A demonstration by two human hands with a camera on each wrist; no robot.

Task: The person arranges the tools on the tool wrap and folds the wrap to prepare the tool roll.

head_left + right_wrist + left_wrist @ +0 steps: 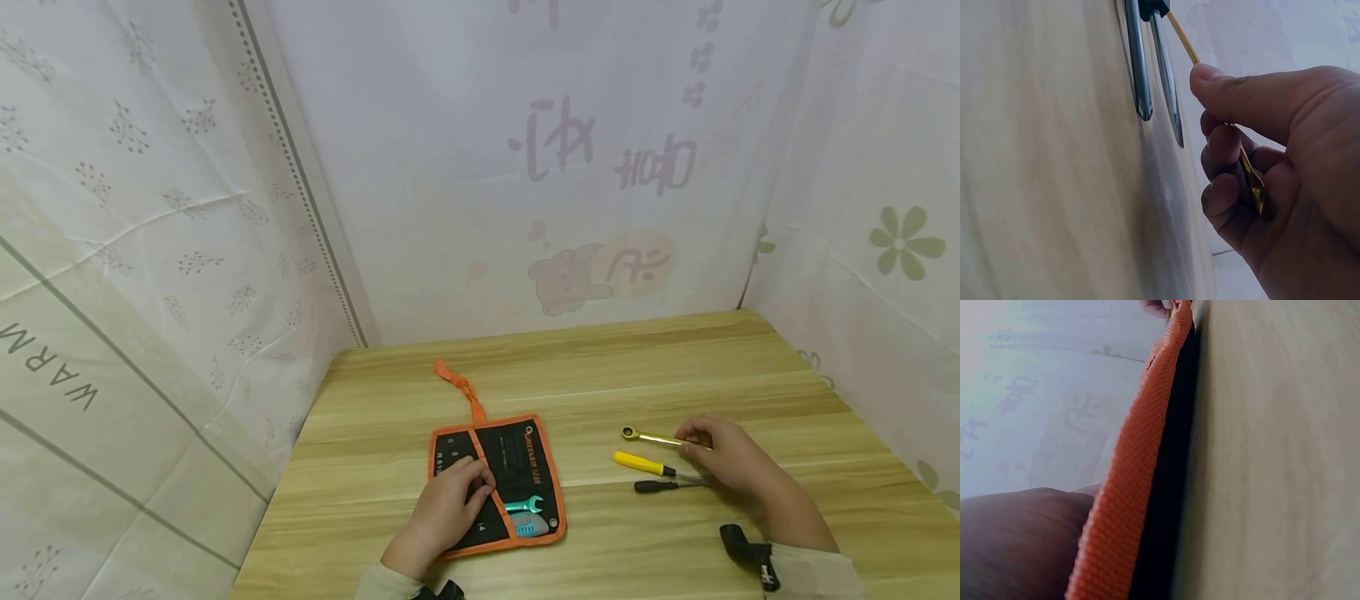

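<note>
My right hand (731, 457) grips a gold ratchet wrench (654, 437), its ring end pointing left above the table. In the right wrist view, the thumb and curled fingers hold the wrench's shaft (1247, 165). My left hand (448, 510) lies over a black tool pouch (510, 454) with orange trim, thumb and index finger pinching at the pocket's orange edge. From that pocket stick out a teal open-end wrench (525, 505) and a teal-and-grey tool (529, 525). The left wrist view shows mostly the pouch's orange border (1129, 481) close up.
Beside the right hand, a yellow-handled screwdriver (641, 463) and a black-handled screwdriver (657, 486) lie on the wooden table (585, 367). An orange strap (461, 385) extends from the pouch's far edge. Printed cloth (450, 208) hangs behind and at both sides.
</note>
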